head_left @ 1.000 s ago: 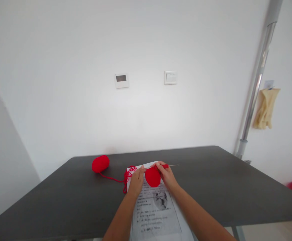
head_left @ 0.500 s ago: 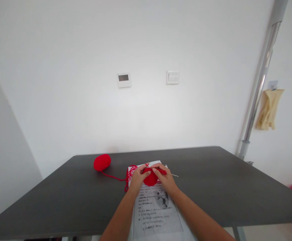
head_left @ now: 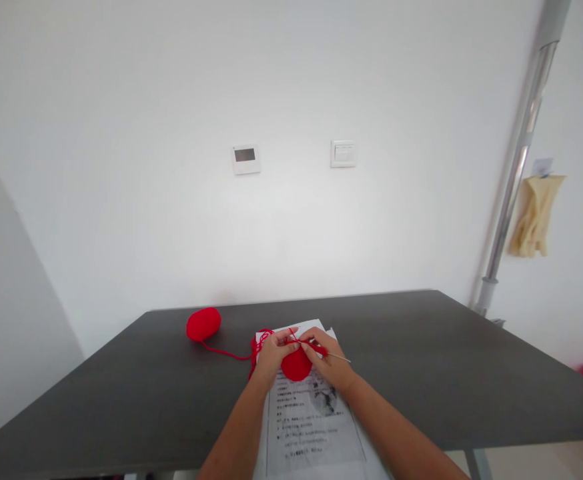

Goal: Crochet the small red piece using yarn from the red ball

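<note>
A red knitted piece (head_left: 296, 367) hangs rounded between both hands, over the printed sheets. Pinched at its upper left edge, my left hand (head_left: 274, 350) is closed on it, with a strand of red yarn rising near the fingertips. My right hand (head_left: 334, 360) is closed around a thin pale knitting needle (head_left: 340, 357), whose end sticks out to the right. Red wool lies along this needle by the right fingers. The needle's working tip is small and partly hidden by the fingers. Loose red yarn (head_left: 260, 340) lies tangled beside the left hand.
A ball of red yarn (head_left: 204, 324) sits at the back left of the dark table (head_left: 171, 393), its strand running to the hands. Printed sheets (head_left: 311, 433) lie beneath my forearms. A white wall with a pipe (head_left: 516, 180) and hanging yellow gloves (head_left: 536, 217) stands behind.
The knitted piece has shifted slightly left and down, and shows more of its rounded face. The needle's free end has dipped as the right hand turned.
</note>
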The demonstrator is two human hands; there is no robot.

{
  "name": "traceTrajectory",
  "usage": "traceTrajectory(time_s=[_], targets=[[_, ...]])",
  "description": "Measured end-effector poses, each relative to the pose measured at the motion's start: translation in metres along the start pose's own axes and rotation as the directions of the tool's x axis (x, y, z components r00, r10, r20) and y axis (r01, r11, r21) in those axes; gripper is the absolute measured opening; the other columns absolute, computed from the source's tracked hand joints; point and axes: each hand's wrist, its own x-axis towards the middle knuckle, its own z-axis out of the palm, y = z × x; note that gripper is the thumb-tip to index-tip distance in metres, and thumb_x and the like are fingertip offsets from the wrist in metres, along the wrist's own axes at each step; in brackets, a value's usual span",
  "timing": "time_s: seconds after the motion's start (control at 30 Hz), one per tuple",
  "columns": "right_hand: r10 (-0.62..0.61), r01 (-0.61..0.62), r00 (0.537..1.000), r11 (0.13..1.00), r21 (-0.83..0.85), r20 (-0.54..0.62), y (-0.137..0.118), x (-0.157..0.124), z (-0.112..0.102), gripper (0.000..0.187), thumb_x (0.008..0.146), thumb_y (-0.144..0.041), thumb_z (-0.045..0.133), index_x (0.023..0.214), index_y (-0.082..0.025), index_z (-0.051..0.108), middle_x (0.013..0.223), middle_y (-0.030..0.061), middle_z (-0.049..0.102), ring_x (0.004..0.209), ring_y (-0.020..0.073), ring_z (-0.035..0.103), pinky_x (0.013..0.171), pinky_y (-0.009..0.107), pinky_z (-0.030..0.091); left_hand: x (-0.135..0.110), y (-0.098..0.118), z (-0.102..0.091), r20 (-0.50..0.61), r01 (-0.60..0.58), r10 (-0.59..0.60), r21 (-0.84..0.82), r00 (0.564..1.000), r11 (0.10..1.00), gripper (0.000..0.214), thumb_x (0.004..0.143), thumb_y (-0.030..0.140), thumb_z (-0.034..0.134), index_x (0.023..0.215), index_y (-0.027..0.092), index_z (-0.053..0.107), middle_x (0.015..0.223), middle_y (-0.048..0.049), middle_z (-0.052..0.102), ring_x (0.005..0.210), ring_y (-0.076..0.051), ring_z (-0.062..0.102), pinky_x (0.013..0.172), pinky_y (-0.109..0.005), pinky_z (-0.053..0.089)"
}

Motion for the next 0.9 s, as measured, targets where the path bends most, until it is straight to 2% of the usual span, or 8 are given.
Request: traceTrajectory(time_s=[0.17, 0.33, 0.4, 0.47, 0.6, 0.73, 0.9], targets=[[-0.108, 0.123, 0.987, 0.984, -0.127, 0.117, -0.004, 0.000, 0.001, 0.021, 0.091, -0.024, 0.039, 0.093, -0.023, 0.060, 0.093, 0.0059, 0.060, 0.089, 0.0193, 0.054, 0.082, 0.033, 0.043, 0.004, -0.004, -0.002, -0.042, -0.023, 0.024, 0.007, 0.999, 1.000, 0.046, 0.051, 0.023, 0.077, 0.096, 0.016, 0.070, 0.071, -0.0032, 0.071, 0.065, -0.018, 0.063, 0.066, -0.030, 0.047], [-0.132, 0.176, 0.980, 0.921, -0.346, 0.149, 0.000, 0.000, 0.013, 0.021, 0.090, -0.019, 0.039, 0.102, -0.022, 0.056, 0.100, 0.0086, 0.058, 0.095, 0.0222, 0.052, 0.085, 0.038, 0.044, 0.008, -0.007, -0.001, -0.203, -0.072, 0.107, 0.175, 0.973, 0.982, 0.044, 0.052, 0.020, 0.075, 0.096, 0.017, 0.070, 0.061, 0.0000, 0.067, 0.060, -0.017, 0.060, 0.061, -0.028, 0.046], [-0.152, 0.207, 0.974, 0.895, -0.396, 0.167, 0.002, 0.001, 0.018, 0.023, 0.090, -0.017, 0.040, 0.107, -0.022, 0.055, 0.106, 0.0098, 0.057, 0.100, 0.0236, 0.051, 0.087, 0.041, 0.044, 0.008, -0.007, 0.000, -0.231, -0.082, 0.117, 0.157, 0.966, 0.984, 0.041, 0.053, 0.019, 0.074, 0.094, 0.017, 0.071, 0.061, 0.0001, 0.067, 0.062, -0.018, 0.061, 0.062, -0.028, 0.046], [-0.169, 0.227, 0.970, 0.886, -0.405, 0.174, 0.003, 0.002, 0.021, 0.026, 0.090, -0.017, 0.040, 0.111, -0.022, 0.053, 0.112, 0.0106, 0.055, 0.105, 0.0242, 0.049, 0.089, 0.042, 0.043, 0.006, -0.006, 0.001, -0.191, -0.080, 0.088, 0.049, 0.978, 0.996, 0.038, 0.054, 0.019, 0.073, 0.092, 0.018, 0.071, 0.066, -0.0013, 0.069, 0.066, -0.018, 0.063, 0.063, -0.028, 0.047], [-0.189, 0.238, 0.966, 0.916, -0.321, 0.178, -0.001, 0.001, 0.017, 0.026, 0.091, -0.018, 0.040, 0.114, -0.021, 0.052, 0.113, 0.0104, 0.055, 0.106, 0.0230, 0.049, 0.093, 0.041, 0.042, 0.001, -0.003, 0.000, 0.006, 0.029, -0.029, -0.156, 1.000, 0.987, 0.034, 0.055, 0.018, 0.073, 0.089, 0.015, 0.071, 0.074, -0.0054, 0.071, 0.070, -0.020, 0.065, 0.065, -0.028, 0.048], [-0.128, 0.168, 0.976, 0.959, -0.230, 0.177, -0.003, -0.001, 0.010, 0.026, 0.092, -0.023, 0.040, 0.115, -0.022, 0.051, 0.107, 0.0083, 0.058, 0.101, 0.0212, 0.051, 0.091, 0.038, 0.042, -0.001, 0.000, -0.005, 0.129, 0.152, -0.129, -0.191, 0.983, 0.970, 0.031, 0.055, 0.015, 0.074, 0.085, 0.009, 0.071, 0.074, -0.0094, 0.071, 0.067, -0.020, 0.065, 0.063, -0.027, 0.048], [-0.089, 0.120, 0.978, 0.979, -0.162, 0.187, -0.002, -0.002, 0.008, 0.024, 0.092, -0.027, 0.039, 0.111, -0.021, 0.053, 0.103, 0.0079, 0.058, 0.097, 0.0199, 0.053, 0.088, 0.036, 0.043, 0.001, -0.001, -0.011, 0.173, 0.243, -0.209, -0.206, 0.963, 0.948, 0.036, 0.048, 0.010, 0.075, 0.084, 0.004, 0.070, 0.071, -0.0126, 0.070, 0.063, -0.020, 0.065, 0.062, -0.027, 0.047]])
